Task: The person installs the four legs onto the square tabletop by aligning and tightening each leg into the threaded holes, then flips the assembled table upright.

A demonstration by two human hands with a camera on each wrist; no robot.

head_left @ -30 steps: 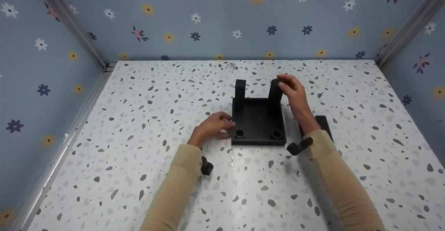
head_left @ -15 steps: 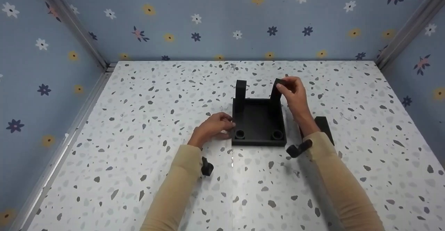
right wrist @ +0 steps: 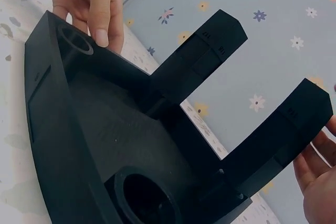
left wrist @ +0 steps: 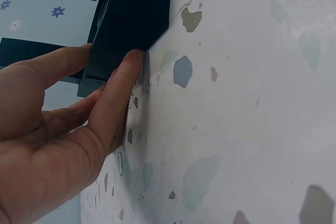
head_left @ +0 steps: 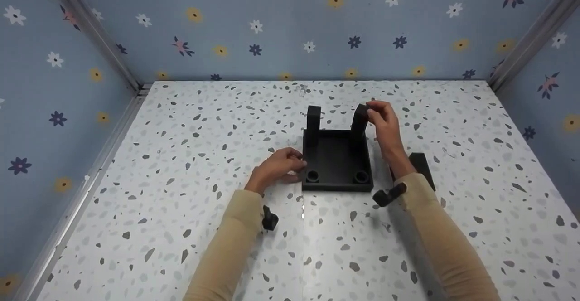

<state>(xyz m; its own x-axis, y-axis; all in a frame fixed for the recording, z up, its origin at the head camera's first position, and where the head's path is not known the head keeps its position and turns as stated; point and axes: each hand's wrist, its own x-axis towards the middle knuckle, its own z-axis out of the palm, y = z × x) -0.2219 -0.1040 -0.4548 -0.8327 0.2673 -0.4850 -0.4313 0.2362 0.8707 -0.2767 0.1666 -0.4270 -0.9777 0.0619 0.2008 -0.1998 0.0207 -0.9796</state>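
Note:
A black square tabletop (head_left: pixel 333 160) lies upside down on the table, its raised rim upward. Two square black legs stand up at its far corners: the left leg (head_left: pixel 313 122) and the right leg (head_left: pixel 359 122), which leans slightly right. Round sockets, such as the front right socket (right wrist: pixel 149 198), show open at the near corners. My left hand (head_left: pixel 282 164) holds the tabletop's left rim, its thumb over the edge and fingers outside. With thumb and fingers, my right hand (head_left: pixel 385 124) grips the right leg near its top; some fingertips are hidden.
Another black piece (head_left: pixel 422 170) lies right of the tabletop, partly hidden under my right forearm. The speckled white table (head_left: pixel 181 228) meets flowered blue walls (head_left: pixel 290 24) at the back and sides. Black wrist mounts hang at both cuffs.
The right leg's top tilts a little to the right and back again while my right fingers shift along it. The left hand and tabletop stay in place.

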